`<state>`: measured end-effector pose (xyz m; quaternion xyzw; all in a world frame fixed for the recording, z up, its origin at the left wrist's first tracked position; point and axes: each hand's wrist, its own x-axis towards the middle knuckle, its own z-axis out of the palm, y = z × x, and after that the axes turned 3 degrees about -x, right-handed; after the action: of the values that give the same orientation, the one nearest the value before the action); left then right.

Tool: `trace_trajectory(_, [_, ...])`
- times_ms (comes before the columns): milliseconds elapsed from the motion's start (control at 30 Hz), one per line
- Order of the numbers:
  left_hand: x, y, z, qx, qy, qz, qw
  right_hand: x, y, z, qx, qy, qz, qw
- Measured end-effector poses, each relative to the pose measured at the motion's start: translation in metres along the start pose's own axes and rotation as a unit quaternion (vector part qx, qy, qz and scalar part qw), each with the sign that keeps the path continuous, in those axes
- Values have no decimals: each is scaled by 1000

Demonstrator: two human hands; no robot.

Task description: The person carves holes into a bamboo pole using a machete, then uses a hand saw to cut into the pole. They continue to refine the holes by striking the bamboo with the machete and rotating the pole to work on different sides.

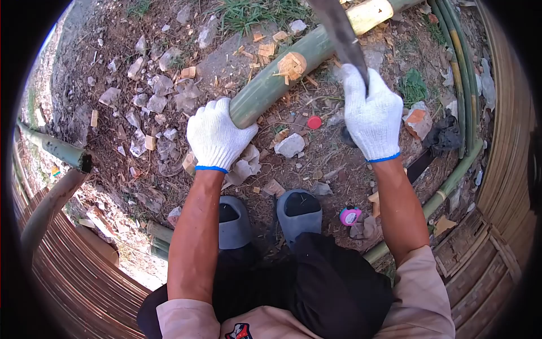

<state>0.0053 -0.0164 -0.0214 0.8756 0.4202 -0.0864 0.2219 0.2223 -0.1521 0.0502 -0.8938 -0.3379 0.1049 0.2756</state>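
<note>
My left hand (219,134), in a white knitted glove with a blue cuff, is wrapped round the near end of a thick green bamboo pole (265,93). The pole slants away to the upper right. Its top side has a pale cut patch (292,65), and a longer stripped stretch lies farther up. My right hand (372,116), gloved the same way, is closed on a machete (344,37). Its dark blade points up and crosses over the pole; the tip runs out of view. The handle is mostly hidden in my fist.
Stones, wood chips and litter cover the dirt around the pole. A red bottle cap (314,122) and a pink tape measure (350,215) lie near my sandals (299,214). Thin bamboo poles (460,73) border the right side, beside a woven bamboo wall (508,113). Another bamboo piece (62,152) sits at left.
</note>
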Motion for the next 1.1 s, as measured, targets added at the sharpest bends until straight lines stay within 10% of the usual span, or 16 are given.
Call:
trace_trajectory(67, [5,1,-2,4,21,-15,1000,1,-4,15,124,76,79,986])
trace_trajectory(200, [7,2,-7,0,16,-9,1000,16,35,21,-122,-155,-77,977])
trace_trajectory(333, [4,2,-3,9,22,-14,1000,9,19,25,110,-31,119,986])
trace_trajectory(433, [5,-1,-1,4,31,-1,1000,-2,35,43,-47,-230,-8,972])
trace_trajectory(600, [4,1,-3,-5,40,1,999,-30,20,29,-189,0,-145,971])
trace_trajectory(800, [3,3,-6,-3,34,-1,999,-45,29,31,-192,-202,-108,954])
trace_trajectory(1033, [4,-1,-2,-7,43,10,999,-63,6,28,-88,34,-44,995])
trace_trajectory(1100, [2,-2,0,-8,65,24,998,-58,-9,17,-47,105,-200,973])
